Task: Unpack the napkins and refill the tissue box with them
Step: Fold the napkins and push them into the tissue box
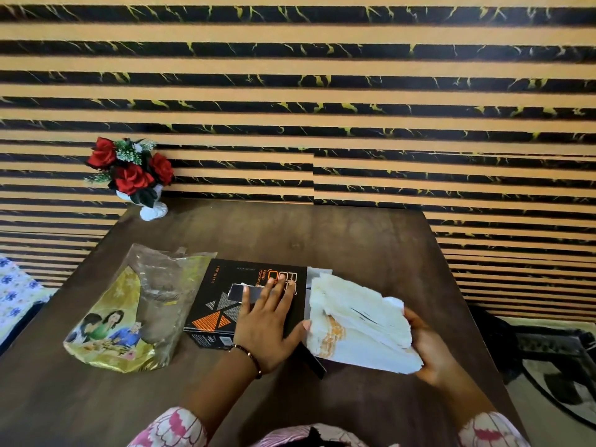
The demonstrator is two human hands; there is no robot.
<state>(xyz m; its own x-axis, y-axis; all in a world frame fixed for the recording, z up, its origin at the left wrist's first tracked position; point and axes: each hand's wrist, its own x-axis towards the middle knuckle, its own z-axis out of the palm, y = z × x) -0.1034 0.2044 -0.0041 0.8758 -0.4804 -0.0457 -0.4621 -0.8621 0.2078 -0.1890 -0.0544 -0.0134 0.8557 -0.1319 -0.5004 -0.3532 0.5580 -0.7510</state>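
Now left hand flat on tissue box; right hand grips napkins, seemingly touching box.

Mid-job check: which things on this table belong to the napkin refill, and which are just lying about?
In the job:
- stack of napkins, gripped by right hand
- black tissue box, left hand flat on top
- opened napkin wrapper

Lying about:
- vase of red roses
- patterned cloth off the table's left edge

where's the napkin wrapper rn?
Head view: the wrapper lies empty on the table's left side, just left of the black box, in front of the flower vase.
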